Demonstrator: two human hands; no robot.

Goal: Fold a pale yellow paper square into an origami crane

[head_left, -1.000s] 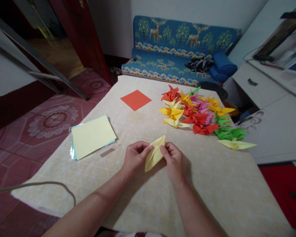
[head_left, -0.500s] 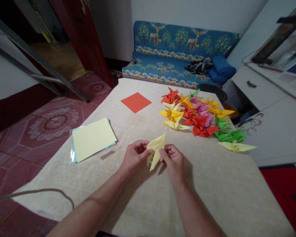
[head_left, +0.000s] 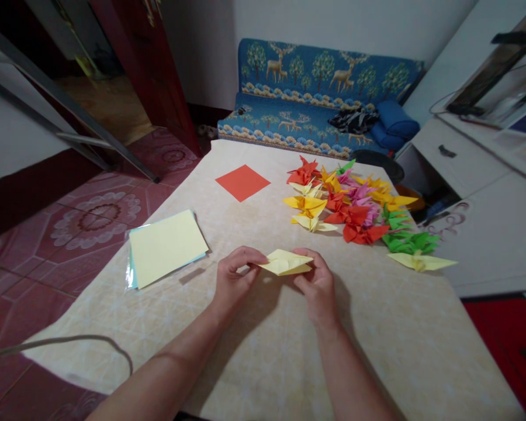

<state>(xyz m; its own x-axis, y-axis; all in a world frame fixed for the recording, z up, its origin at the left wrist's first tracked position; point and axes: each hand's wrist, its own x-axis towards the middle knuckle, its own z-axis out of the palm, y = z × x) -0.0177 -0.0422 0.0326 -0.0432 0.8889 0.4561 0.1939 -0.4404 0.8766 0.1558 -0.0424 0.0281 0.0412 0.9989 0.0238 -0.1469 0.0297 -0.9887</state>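
A folded piece of pale yellow origami paper (head_left: 286, 262) is held just above the table, lying sideways between my two hands. My left hand (head_left: 239, 278) pinches its left tip between thumb and fingers. At its right end, my right hand (head_left: 318, 286) grips the split points, with the fingers behind and the thumb below. Folded paper cranes (head_left: 350, 216) in red, orange, yellow, pink and green crowd the table beyond my right hand. One pale yellow crane (head_left: 421, 261) sits at the near right of this group.
A stack of pale yellow and blue sheets (head_left: 169, 248) in clear wrapping lies to the left. Farther back is a red paper square (head_left: 242, 182). A cable (head_left: 70, 339) crosses the table's left edge. Beyond the table stands a blue patterned sofa (head_left: 284, 111); a white cabinet (head_left: 499, 216) is at right.
The folded yellow paper has turned from upright, points downward, to lying sideways. My fingers have shifted to its two ends, and my hands are slightly farther apart.
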